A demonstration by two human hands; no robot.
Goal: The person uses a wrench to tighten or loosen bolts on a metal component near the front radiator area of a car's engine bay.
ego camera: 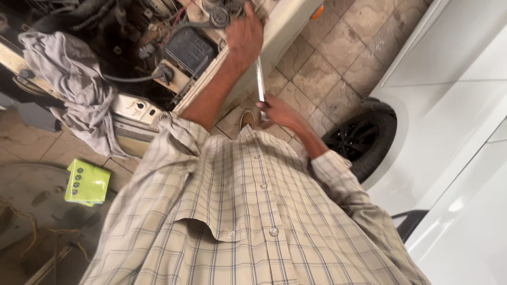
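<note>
while its upper end is hidden behind the left hand [244,31] at the engine bay [158,47], a slim, shiny metal tool [260,87] is gripped below by the closed right hand [275,110]; the left hand's grip cannot be made out.

1. A long, slim, silvery metal tool [260,87] stands nearly upright, running from twelve o'clock down to six o'clock.
2. Its lower end sits in a closed fist; its upper end meets the other hand at the cream car's engine-bay edge.
</note>
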